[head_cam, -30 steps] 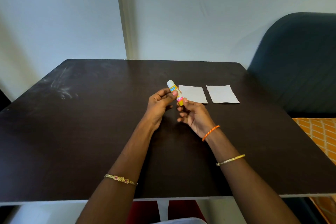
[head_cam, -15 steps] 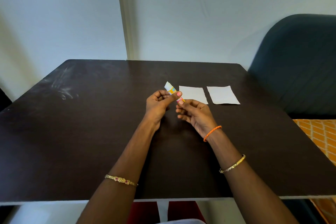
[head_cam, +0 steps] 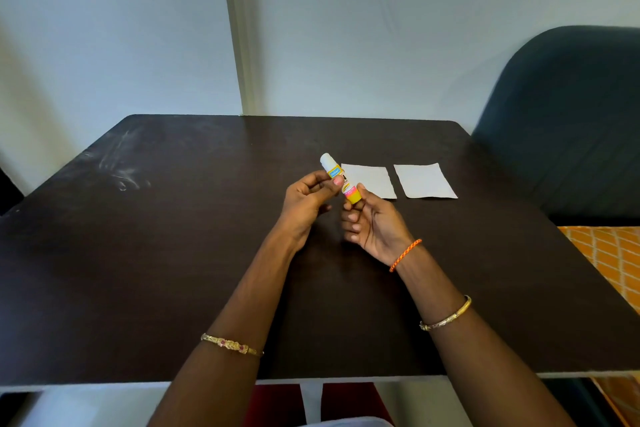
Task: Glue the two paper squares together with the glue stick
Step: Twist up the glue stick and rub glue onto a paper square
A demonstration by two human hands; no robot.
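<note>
Both hands are up over the desk [head_cam: 173,253] and the glue stick [head_cam: 341,180] is caught between them, tilted, white cap end pointing up and away, yellow base low and toward the person. The left hand [head_cam: 306,201] has its thumb and curled fingers round the upper body just below the cap; the right hand [head_cam: 370,222] pinches the yellow base with thumb and forefinger, its other fingers loosely curled beneath. The cap looks to be on, so the job right now reads as uncapping, or winding the base to raise the glue. To do it well: hold the barrel firm in one hand and let the other do the work, pulling the cap straight along the stick's axis, not sideways, so it doesn't snap off and fly. Wind up only a little glue, since a long column smears and breaks. Both paper squares wait flat on the desk just beyond the hands, the near paper square [head_cam: 369,180] partly behind the stick, the far paper square [head_cam: 424,181] beside it to the right, a narrow gap between them, neither touched.
</note>
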